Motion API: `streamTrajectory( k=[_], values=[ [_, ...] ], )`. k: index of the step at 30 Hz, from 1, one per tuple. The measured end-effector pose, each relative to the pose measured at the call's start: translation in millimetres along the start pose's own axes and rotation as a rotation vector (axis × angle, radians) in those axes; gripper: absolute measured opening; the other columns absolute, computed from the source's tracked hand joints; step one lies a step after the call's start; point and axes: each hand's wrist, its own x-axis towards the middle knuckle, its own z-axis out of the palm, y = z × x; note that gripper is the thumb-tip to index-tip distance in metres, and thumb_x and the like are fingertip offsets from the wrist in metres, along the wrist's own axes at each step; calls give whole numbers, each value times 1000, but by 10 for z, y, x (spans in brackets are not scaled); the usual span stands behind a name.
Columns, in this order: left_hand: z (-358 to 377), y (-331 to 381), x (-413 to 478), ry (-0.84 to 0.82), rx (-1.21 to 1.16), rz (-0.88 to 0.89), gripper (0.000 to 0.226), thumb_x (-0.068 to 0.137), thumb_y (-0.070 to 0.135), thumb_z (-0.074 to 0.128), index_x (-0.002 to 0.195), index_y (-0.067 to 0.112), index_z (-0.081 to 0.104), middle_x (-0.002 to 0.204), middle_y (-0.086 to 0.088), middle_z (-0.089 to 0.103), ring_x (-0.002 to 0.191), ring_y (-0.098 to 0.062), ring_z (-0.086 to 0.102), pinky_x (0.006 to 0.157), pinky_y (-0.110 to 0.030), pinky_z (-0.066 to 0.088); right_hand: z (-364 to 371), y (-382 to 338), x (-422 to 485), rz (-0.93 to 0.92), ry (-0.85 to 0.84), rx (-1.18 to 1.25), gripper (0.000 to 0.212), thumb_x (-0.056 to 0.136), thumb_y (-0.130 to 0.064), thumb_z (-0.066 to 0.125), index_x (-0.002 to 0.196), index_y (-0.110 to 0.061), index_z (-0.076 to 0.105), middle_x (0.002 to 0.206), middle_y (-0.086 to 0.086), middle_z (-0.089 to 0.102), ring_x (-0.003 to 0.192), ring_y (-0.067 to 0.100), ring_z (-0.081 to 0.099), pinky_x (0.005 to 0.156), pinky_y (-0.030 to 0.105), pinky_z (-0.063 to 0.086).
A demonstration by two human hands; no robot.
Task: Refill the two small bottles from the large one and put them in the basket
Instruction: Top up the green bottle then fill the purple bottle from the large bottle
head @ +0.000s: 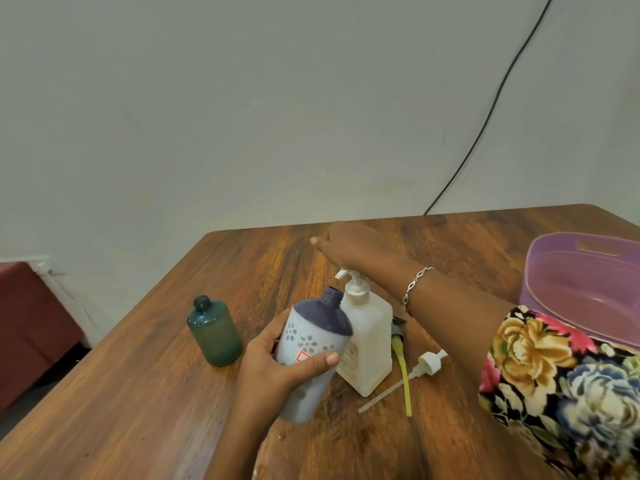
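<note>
Lavender plastic bottle with a dark blue shoulder (313, 344) is tilted mid-table, its open neck right at the spout of the large white plastic pump bottle (367, 344). The left hand (277, 372) wraps around it. The right hand (349, 247) is over the pump head, fingers straight. A small green plastic bottle (214, 332) stands uncapped to the left, and a purple plastic basket (581, 292) sits on the right of the wooden table (138, 410).

My left hand (277, 372) grips a small bottle (313, 336), pale grey with flower shapes and a dark blue shoulder, uncapped and tilted so that its open neck sits just beside the nozzle of the large bottle (369, 337). That one is cloudy white and squarish with a white pump on top, standing upright mid-surface (138, 393). A small green bottle (215, 332) stands upright and uncapped to the left. A purple basket (588, 296) sits at the far right.
</note>
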Motion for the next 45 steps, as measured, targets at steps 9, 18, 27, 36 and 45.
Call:
streamTrajectory(
  k=[9, 18, 27, 36, 45],
  values=[
    [44, 6, 39, -7, -30, 5, 66, 38, 45, 81, 99, 27, 68, 83, 9, 72, 71, -3, 67, 57, -19, 51, 60, -7, -114, 3, 38, -72, 39, 99, -40, 34, 70, -14, 41, 92, 7, 58, 91, 28, 56, 84, 39, 42],
    [23, 5, 46, -17, 0, -12, 64, 36, 50, 80, 97, 36, 67, 86, 12, 72, 74, -4, 67, 58, -20, 52, -172, -69, 59, 14, -130, 101, 40, 99, -42, 36, 94, -8, 58, 113, 13, 63, 107, 30, 59, 90, 37, 43],
    [39, -23, 49, -11, -17, 4, 64, 38, 47, 81, 99, 35, 68, 89, 11, 72, 78, -6, 67, 62, -25, 53, -40, -47, 35, 30, -78, -15, 31, 100, -32, 37, 83, -10, 51, 91, 8, 54, 98, 28, 58, 84, 37, 44],
    [57, -26, 14, -11, -43, -12, 67, 37, 47, 80, 101, 33, 66, 87, 13, 71, 75, -1, 66, 57, -18, 51, 8, -55, -50, 42, -17, -87, 22, 99, -28, 40, 91, -13, 54, 108, 9, 61, 99, 28, 57, 80, 36, 40],
    [76, -16, 28, -9, -35, -20, 67, 39, 48, 79, 101, 29, 66, 84, 9, 72, 72, -5, 67, 57, -20, 51, 39, -68, -117, 37, 23, -107, 32, 100, -29, 38, 85, -8, 56, 87, 7, 56, 91, 29, 57, 78, 37, 41]
  ],
)
